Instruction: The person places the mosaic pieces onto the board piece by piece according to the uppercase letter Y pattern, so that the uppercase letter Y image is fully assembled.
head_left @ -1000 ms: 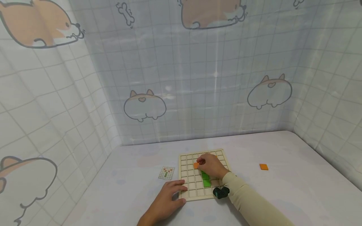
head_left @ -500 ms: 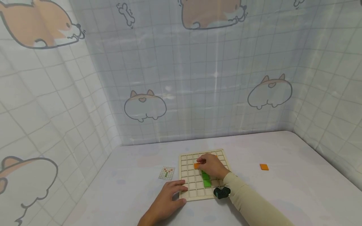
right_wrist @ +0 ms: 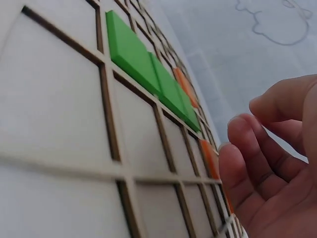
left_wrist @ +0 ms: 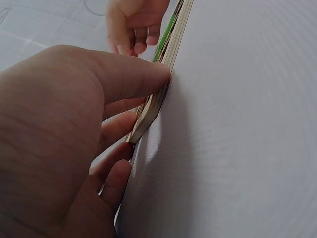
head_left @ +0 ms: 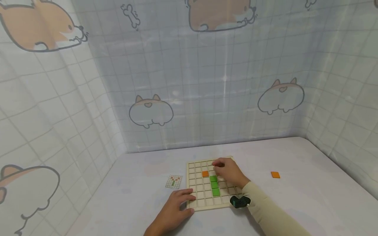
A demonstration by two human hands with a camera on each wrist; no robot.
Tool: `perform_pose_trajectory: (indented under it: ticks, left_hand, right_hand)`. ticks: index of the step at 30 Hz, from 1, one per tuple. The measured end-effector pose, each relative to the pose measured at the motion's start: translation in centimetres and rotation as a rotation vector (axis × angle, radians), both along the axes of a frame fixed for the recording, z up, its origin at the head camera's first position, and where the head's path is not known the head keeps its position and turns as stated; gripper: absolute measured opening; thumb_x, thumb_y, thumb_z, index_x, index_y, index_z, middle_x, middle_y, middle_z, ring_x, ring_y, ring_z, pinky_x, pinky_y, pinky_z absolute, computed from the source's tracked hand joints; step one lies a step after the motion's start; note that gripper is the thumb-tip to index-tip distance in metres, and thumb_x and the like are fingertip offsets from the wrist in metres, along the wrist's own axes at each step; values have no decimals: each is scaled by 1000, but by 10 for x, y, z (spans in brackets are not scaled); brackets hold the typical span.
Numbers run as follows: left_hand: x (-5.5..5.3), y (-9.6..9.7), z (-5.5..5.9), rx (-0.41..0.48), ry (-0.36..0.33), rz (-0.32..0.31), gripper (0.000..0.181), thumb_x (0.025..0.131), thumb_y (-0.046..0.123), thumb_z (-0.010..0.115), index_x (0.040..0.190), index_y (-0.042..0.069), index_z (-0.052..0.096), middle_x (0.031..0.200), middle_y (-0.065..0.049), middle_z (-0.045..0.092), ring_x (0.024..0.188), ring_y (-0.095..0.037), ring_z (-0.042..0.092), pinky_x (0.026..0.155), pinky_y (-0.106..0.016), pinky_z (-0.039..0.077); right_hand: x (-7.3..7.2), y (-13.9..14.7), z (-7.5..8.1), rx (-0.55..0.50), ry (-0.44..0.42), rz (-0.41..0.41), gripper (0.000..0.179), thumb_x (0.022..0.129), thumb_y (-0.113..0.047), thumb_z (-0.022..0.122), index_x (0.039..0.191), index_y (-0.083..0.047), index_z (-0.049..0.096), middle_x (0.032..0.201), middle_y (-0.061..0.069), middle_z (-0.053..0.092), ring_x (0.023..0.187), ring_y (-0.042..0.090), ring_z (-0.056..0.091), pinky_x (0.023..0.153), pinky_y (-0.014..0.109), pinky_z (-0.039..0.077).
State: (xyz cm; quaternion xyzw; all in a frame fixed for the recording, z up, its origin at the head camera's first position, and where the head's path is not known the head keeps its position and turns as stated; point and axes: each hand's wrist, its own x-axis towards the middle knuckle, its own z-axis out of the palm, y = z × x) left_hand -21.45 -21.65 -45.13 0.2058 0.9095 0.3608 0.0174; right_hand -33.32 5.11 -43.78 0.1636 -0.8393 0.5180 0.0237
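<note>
A pale wooden grid board [head_left: 199, 187] lies on the table. My left hand [head_left: 175, 208] rests at its lower left corner, fingers spread over the side and thumb against the edge [left_wrist: 161, 94]. Several green square tiles [head_left: 215, 186] form a column in the grid, and an orange tile [head_left: 205, 173] sits up and left of them. My right hand [head_left: 228, 170] hovers above the board's upper right part, its fingers loosely bent with nothing visible between them. In the right wrist view, another orange tile [right_wrist: 210, 158] shows close to my fingertips; in the head view the hand covers that area.
A small card [head_left: 173, 181] printed with a coloured grid pattern lies left of the board. One loose orange tile [head_left: 275, 174] is on the table [head_left: 295, 196] to the right. A curtain [head_left: 200, 98] with dog drawings hangs behind and at both sides.
My right hand has moved up and to the right, away from the upper left orange tile, which now shows whole along with the top of the green column. My left hand has stayed put.
</note>
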Motion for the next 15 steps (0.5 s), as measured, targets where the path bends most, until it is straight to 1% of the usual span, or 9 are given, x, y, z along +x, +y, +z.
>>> perform_pose_trajectory:
  ticks: [5, 9, 11, 15]
  left_hand:
    - [-1, 0, 0, -17, -10, 10, 32, 89, 33, 72, 120, 24, 71, 144, 4, 53, 133, -31, 41, 109, -58, 34]
    - [-1, 1, 1, -14, -10, 8, 31, 90, 32, 72, 120, 23, 71, 144, 3, 53, 133, -31, 41, 109, -58, 34]
    - [-1, 1, 2, -13, -14, 10, 31, 90, 32, 71, 120, 23, 71, 145, 4, 52, 134, -31, 40, 109, -58, 33]
    - [0, 2, 1, -13, -14, 13, 31, 90, 32, 71, 119, 24, 71, 145, 4, 52, 134, -31, 40, 109, -58, 34]
  right_hand:
    - [6, 17, 2, -17, -14, 5, 21, 96, -13, 65, 114, -6, 72, 111, 7, 69, 94, 16, 63, 77, 32, 54]
    - [14, 32, 9, -48, -42, 11, 24, 97, -13, 65, 118, -3, 70, 110, 8, 69, 93, 18, 65, 77, 33, 55]
    - [17, 40, 12, -54, -51, 7, 24, 97, -13, 65, 118, -3, 69, 108, 7, 69, 92, 19, 65, 77, 34, 55]
    - [23, 56, 20, -63, -68, -4, 25, 97, -13, 64, 119, -2, 68, 107, 12, 69, 92, 23, 65, 78, 40, 56]
